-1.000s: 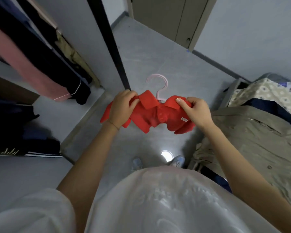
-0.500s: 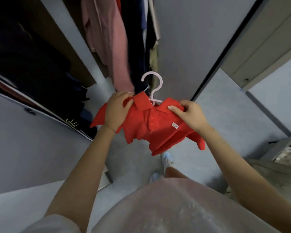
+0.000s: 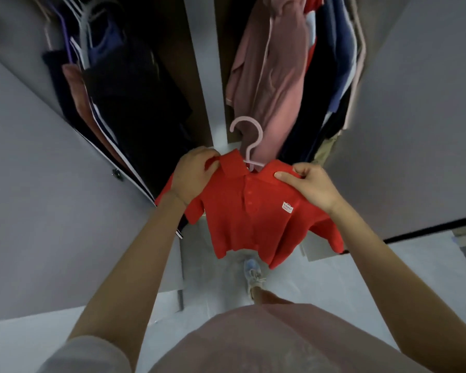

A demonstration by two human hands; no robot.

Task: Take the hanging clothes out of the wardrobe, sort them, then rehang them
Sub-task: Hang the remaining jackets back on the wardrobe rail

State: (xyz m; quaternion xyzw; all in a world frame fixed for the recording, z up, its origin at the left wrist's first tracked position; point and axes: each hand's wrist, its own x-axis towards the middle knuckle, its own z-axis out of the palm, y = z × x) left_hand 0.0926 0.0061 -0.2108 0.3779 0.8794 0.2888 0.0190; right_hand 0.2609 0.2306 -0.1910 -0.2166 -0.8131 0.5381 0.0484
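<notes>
Rehanging step, by the look of it: red polo shirt (image 3: 253, 214) already on its pale pink hanger (image 3: 249, 141), carried up in front of the open wardrobe (image 3: 207, 76). Nearest, both forearms reaching forward and upward from the body, elbows low, wrists roughly level. Left hand (image 3: 193, 176) closed over the shirt's left shoulder beside the collar, fingers curled into the cloth, thumb on top. Right hand (image 3: 311, 184) pinching the right shoulder seam, thumb flat on the front, other fingers tucked behind the fabric. Shirt spread between the two hands, hem hanging free over the floor, small white label low on the chest. Hook standing clear above the collar, touching nothing, just before the wardrobe's centre divider. Beyond: pink garment (image 3: 272, 76) and blue garments (image 3: 339, 57) hung close in the right compartment; dark clothes (image 3: 135, 103) and spare white hangers (image 3: 89, 30) in the left. Rail itself not visible. Next move likely calls for lifting higher, freeing one hand to steer the hook, finding a gap in the crowded right compartment.
</notes>
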